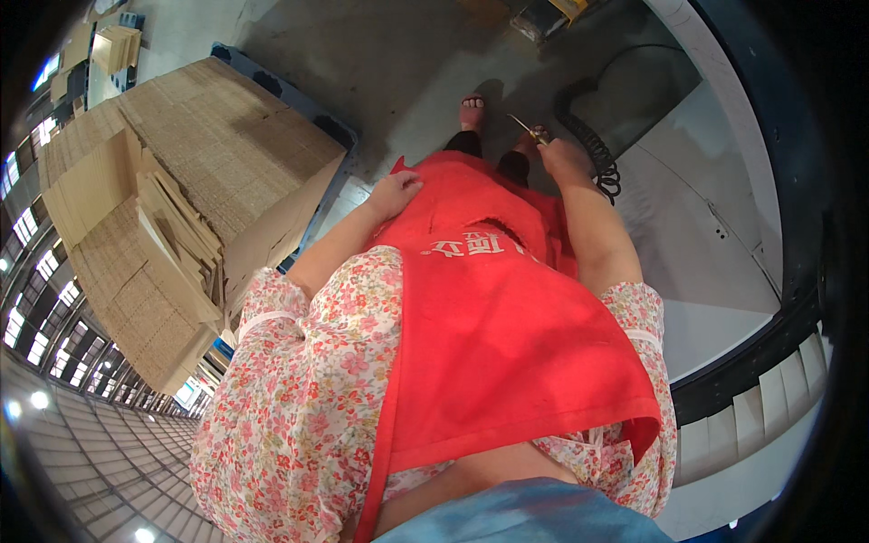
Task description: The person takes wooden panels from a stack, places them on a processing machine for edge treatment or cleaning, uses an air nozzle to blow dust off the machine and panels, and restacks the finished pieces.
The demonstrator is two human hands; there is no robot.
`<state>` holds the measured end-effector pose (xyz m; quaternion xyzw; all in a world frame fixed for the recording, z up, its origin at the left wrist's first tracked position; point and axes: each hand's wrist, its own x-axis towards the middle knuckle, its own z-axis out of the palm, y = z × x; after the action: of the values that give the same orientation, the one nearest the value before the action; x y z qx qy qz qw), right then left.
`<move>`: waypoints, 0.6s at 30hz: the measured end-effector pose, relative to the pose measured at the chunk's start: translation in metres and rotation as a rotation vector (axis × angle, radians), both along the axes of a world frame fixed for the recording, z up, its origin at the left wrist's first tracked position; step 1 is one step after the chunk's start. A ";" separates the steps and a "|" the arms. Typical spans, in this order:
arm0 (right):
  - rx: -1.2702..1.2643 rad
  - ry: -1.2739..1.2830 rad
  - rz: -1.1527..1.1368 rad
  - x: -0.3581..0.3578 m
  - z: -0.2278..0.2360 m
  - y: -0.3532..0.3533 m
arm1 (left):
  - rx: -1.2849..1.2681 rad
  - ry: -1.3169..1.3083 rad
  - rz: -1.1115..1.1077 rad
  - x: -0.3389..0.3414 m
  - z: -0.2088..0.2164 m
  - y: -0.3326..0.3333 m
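My right hand (568,159) is closed around a slim metal tool that looks like an air blow gun (540,135). Its thin nozzle points away toward the upper left, over my feet. A black coiled hose (579,127) hangs right beside that hand; where it joins the tool is hidden. My left hand (396,193) hangs in front of the left edge of my red apron (507,353), fingers loosely bent, with nothing visible in them.
On my left, stacked brown cardboard sheets (217,136) lie on a blue pallet (290,90). A large pale machine panel with a dark curved edge (715,226) stands close on my right. Ahead on the grey floor (362,54) is a yellow-and-dark object (548,18).
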<state>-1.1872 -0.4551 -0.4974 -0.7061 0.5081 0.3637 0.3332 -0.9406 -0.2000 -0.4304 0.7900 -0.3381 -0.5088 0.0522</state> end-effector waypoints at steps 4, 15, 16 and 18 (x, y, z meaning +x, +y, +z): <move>0.009 -0.029 -0.034 0.002 0.005 -0.002 | 0.024 0.015 0.017 -0.003 0.006 0.001; -0.033 -0.001 -0.044 -0.029 -0.057 0.026 | 0.106 -0.006 0.055 0.004 -0.002 0.010; 0.024 0.030 -0.027 -0.037 -0.052 0.022 | 0.102 0.005 0.071 0.004 -0.007 0.010; 0.113 0.090 -0.008 -0.054 -0.041 0.018 | 0.092 0.021 0.095 0.007 -0.021 0.013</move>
<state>-1.2408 -0.4367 -0.5380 -0.6669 0.5042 0.4217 0.3508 -0.9334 -0.1867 -0.4517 0.8014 -0.2758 -0.5289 0.0437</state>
